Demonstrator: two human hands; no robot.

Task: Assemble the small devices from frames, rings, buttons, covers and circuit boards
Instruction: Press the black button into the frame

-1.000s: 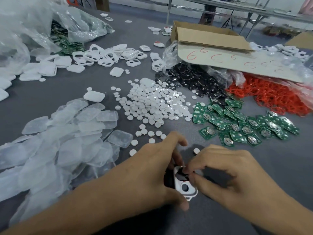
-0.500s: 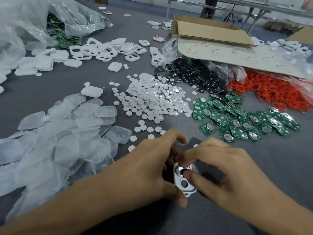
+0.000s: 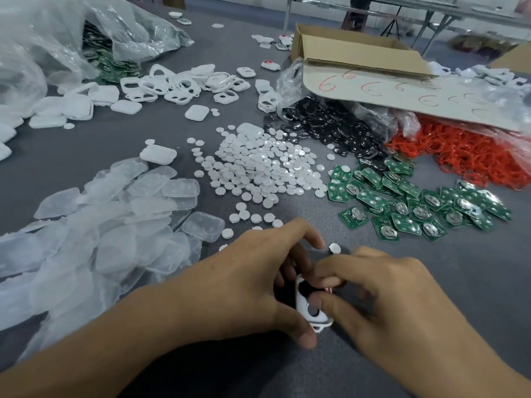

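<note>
Two hands on one frame (image 3: 309, 308), near table edge, below button pile (image 3: 258, 168). Left hand (image 3: 253, 285) clamps frame from left, thumb under lower end. Right hand (image 3: 385, 294) pinches into upper opening; a second ago fingertip sat at rim, now thumb and forefinger press deeper, hint of red ring at fingertips. Judgement: ring or button being seated, not yet confirmed flush. Boards (image 3: 416, 202) and covers (image 3: 120, 214) untouched; board and cover steps remain.
</note>
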